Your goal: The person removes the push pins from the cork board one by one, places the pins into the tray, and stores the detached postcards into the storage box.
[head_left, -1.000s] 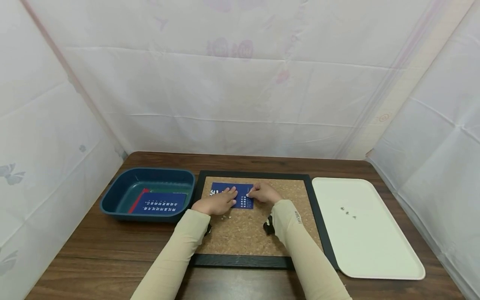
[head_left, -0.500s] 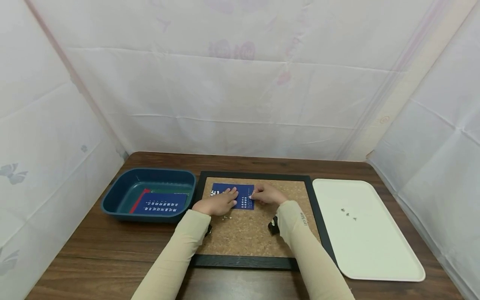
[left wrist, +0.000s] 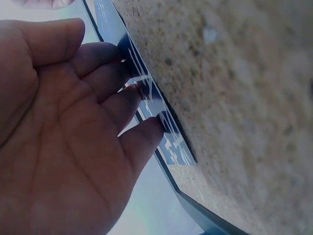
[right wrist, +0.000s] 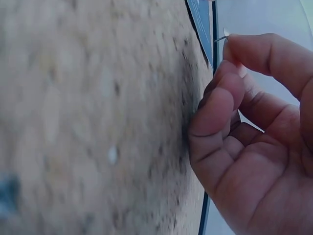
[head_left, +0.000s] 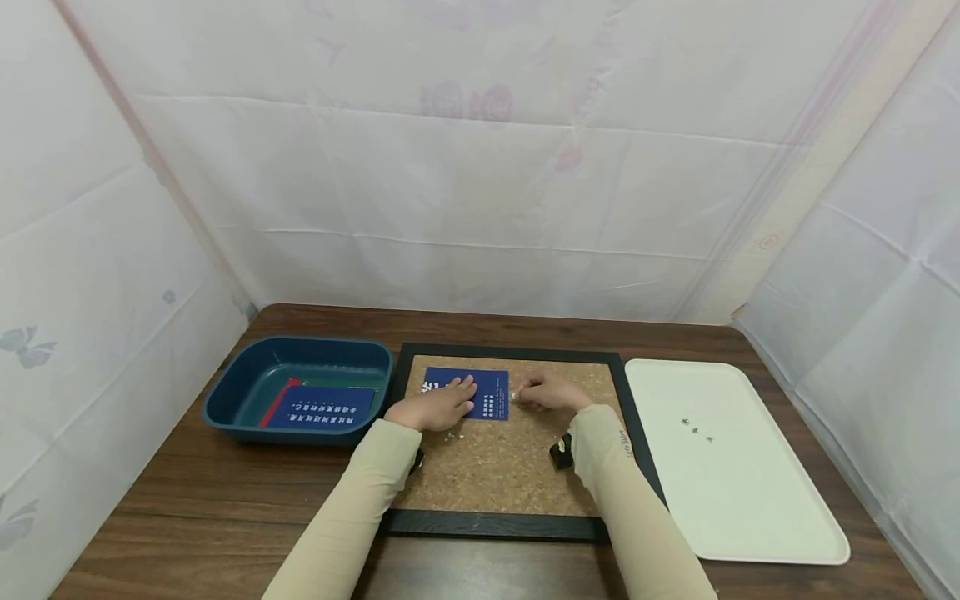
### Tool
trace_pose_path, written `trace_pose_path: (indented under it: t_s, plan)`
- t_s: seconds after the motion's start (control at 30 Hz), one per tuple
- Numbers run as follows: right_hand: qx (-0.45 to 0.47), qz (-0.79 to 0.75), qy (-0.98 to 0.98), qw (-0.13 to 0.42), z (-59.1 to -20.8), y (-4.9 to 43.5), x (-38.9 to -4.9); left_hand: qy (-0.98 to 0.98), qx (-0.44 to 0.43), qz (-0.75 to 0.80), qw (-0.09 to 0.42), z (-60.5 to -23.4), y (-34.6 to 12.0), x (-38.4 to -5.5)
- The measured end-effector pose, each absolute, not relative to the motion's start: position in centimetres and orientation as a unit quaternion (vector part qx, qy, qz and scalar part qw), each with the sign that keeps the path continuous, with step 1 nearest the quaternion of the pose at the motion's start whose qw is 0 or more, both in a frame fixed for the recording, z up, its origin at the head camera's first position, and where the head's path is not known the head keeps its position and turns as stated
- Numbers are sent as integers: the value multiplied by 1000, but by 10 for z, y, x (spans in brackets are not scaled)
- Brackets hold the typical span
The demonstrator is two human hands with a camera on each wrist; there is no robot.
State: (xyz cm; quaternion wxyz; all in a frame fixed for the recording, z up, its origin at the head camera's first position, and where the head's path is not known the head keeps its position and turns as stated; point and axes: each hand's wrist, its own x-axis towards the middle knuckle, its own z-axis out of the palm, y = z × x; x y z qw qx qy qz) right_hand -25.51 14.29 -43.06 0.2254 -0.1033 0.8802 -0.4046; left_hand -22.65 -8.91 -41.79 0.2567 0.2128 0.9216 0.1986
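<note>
A blue card (head_left: 492,385) with white lettering lies on the cork board (head_left: 495,477), near its upper left. With fingers nearly straight, my left hand (head_left: 435,406) rests on the card and presses it; in the left wrist view the fingertips touch the card (left wrist: 155,100). Just right of the card, my right hand (head_left: 555,392) pinches a small pin between thumb and forefinger. The right wrist view shows the pin's thin metal point (right wrist: 221,38) sticking out, clear of the card. My fingers mostly hide its head.
On the left stands a dark teal basin (head_left: 221,412) holding another blue card (head_left: 322,407) and something red-edged. A cream tray (head_left: 757,492) with several tiny pins (head_left: 696,430) lies on the right. A black frame (head_left: 487,523) borders the cork. Small clear bits (head_left: 453,435) lie below the left hand.
My right hand has drawn back to the right, from the card's right edge to just beyond it, with the pin still pinched. The left hand has stayed on the card.
</note>
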Motion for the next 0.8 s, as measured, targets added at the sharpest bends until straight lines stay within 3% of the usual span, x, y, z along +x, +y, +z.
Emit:
trace_pose_path:
  t_s: [0.8]
  plan:
    - [-85,-438,869,216,-421,221,-247,920,211,202,260,-420,-90,-226]
